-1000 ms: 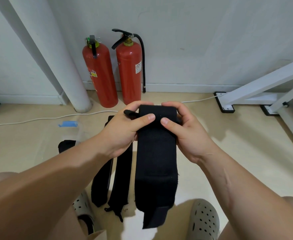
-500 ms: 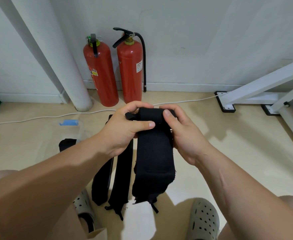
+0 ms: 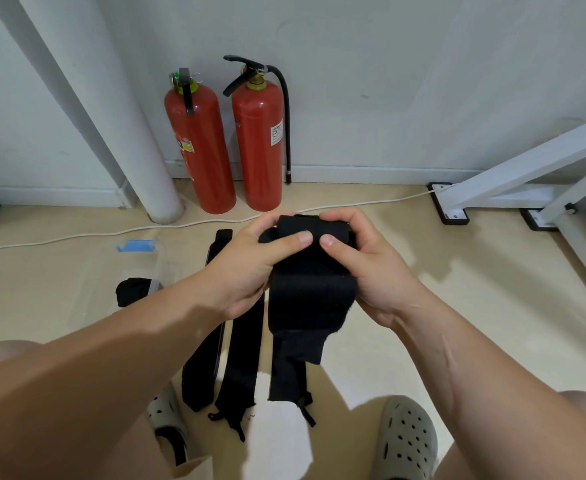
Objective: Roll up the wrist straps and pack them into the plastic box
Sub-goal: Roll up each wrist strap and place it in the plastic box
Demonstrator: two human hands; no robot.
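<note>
**Head view, looking down at the floor.** I see both hands raised in front of me, working one black strap (image 3: 314, 292). The left hand (image 3: 246, 268) and right hand (image 3: 371, 271) grip its rolled top end from either side. The fingers curl over the far side of the roll and both thumbs press on its near face, tips almost meeting. The unrolled length hangs below the hands, toward the floor between the left shoe (image 3: 168, 417) and right shoe (image 3: 405, 441). Two floor straps (image 3: 243, 358) lie flat, side by side, just left of it and partly hidden by the left wrist. The clear box (image 3: 156, 261) stands further left, apart from the hands. A black roll (image 3: 134, 291) sits at its near corner; I cannot tell whether it lies inside or against the wall. Background: two red extinguishers (image 3: 258, 147) by the wall, a white pipe (image 3: 118, 133), a white cable (image 3: 77, 233) across the floor, a white frame (image 3: 526, 161) at right
</note>
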